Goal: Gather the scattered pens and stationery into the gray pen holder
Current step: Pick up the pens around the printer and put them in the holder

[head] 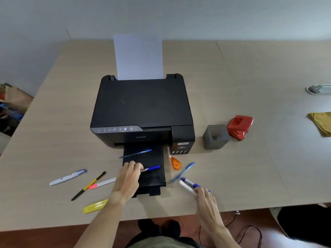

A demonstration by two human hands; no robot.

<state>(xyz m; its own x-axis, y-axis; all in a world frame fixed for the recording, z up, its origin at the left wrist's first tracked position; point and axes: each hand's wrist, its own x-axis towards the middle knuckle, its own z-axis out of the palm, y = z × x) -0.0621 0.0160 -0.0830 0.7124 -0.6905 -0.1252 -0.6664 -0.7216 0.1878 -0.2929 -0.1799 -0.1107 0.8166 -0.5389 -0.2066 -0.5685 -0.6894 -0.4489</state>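
The gray pen holder (215,137) stands right of the printer. My left hand (129,176) rests on the printer's output tray (154,179), fingers closed on a blue-capped marker (151,168). My right hand (205,199) grips two markers (187,184), one white and one blue, low over the table. A blue pen (135,154) lies on the tray. An orange correction tape (174,162) and another blue pen (182,172) lie right of the tray. To the left lie a white pen (68,177), a yellow-black pen (88,185), a pink-tipped highlighter (102,183) and a yellow case (95,206).
A black printer (141,108) with upright paper (138,56) fills the table's middle. A red hole punch (240,127) sits behind the holder. A yellow cloth (321,122) and a grey object (318,88) lie far right. The table's front edge is near my arms.
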